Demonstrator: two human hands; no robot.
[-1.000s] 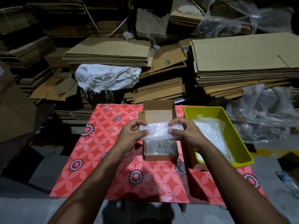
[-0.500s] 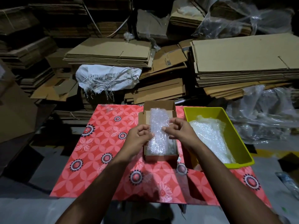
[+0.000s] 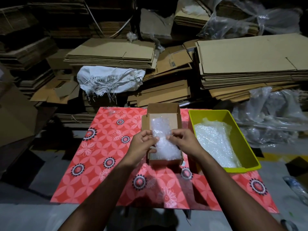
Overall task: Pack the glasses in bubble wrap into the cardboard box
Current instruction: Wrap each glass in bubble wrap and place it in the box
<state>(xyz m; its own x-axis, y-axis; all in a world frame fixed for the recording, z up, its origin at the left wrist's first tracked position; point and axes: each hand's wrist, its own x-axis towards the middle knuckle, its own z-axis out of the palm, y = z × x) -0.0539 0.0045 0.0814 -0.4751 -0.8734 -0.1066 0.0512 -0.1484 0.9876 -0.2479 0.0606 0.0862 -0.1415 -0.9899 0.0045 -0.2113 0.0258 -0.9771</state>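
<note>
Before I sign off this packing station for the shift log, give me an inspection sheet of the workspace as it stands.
Surface: table under a red floral cloth.
Job's things: open cardboard box at the table's middle; bubble-wrapped bundle lying lengthwise in it; the glass inside cannot be made out.
Clutter: yellow-green bin to the box's right, holding more bubble wrap.
Grippers: left hand and right hand pinch the bundle from either side over the box.
Cables: nothing seen.
Surroundings: stacks of flattened cardboard behind, a frayed white sack, clear plastic sheeting at right.
</note>
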